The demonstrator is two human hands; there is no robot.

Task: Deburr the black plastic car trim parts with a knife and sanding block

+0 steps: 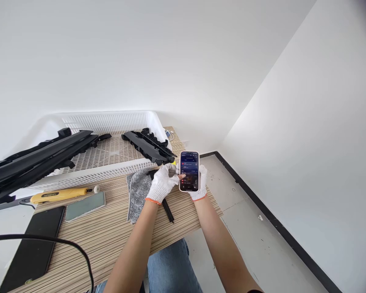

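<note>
At far left, has long black parts (39, 160) piled over the side of a white basket (93, 176). Nearer, on the striped counter (110, 236), shows a flat black slab (33, 248) with a black cable (71, 244) looping across, then a yellow tool (59, 195) and, just beside, a greenish pad (85, 205). Further right, shows more black pieces (146, 146) inside the basket, and near its front wall a grey cloth (138, 195) beside a thin black strip (168, 209). Touches the phone (189, 169) with a bare fingertip of the gloved left hand (163, 182); curls the other fingers close to its edge, gripping or not impossible to tell. Holds the phone above the counter's right end, gloved right hand (203, 182) with fingers clamped around it.
</note>
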